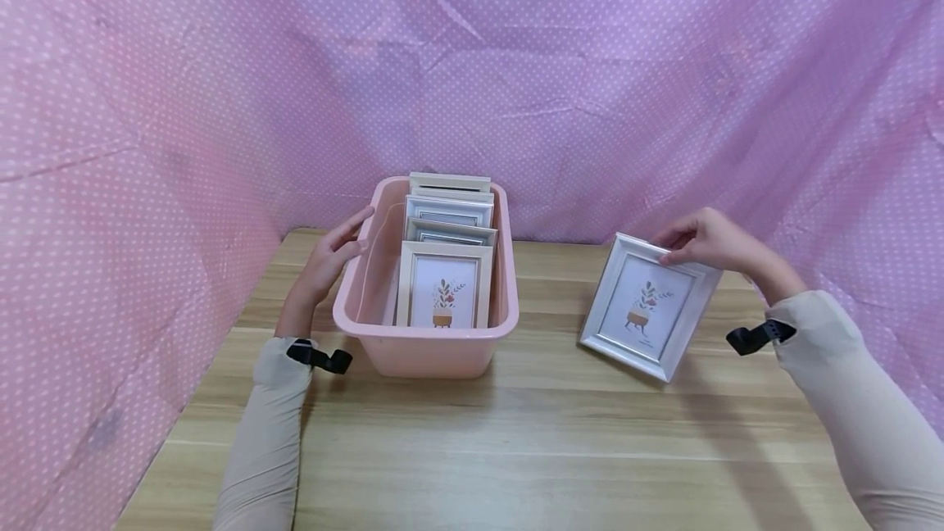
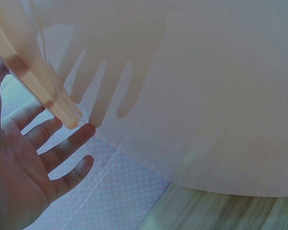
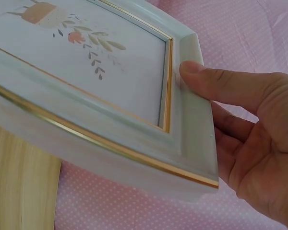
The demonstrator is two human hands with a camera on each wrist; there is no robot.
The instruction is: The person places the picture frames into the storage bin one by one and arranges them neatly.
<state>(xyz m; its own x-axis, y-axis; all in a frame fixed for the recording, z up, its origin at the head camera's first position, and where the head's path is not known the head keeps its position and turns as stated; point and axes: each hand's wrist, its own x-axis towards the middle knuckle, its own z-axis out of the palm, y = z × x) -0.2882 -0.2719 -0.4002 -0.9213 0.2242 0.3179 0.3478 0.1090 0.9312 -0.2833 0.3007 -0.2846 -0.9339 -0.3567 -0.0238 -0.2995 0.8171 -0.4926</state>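
A pink plastic bin [image 1: 383, 326] stands on the wooden table with several picture frames [image 1: 445, 283] upright inside it. My left hand [image 1: 335, 252] lies with straight fingers against the bin's left rim; the left wrist view shows the fingers [image 2: 57, 148] touching the translucent wall [image 2: 206, 96]. My right hand [image 1: 701, 240] pinches the top edge of a white frame [image 1: 649, 306] with a plant print, tilted on its lower edge on the table right of the bin. In the right wrist view the thumb [image 3: 216, 84] presses the front of the frame [image 3: 96, 115], which has gold trim.
A pink dotted cloth [image 1: 472, 64] hangs behind and on both sides of the table [image 1: 516, 449]. Bare wood stretches in front of the bin and the frame.
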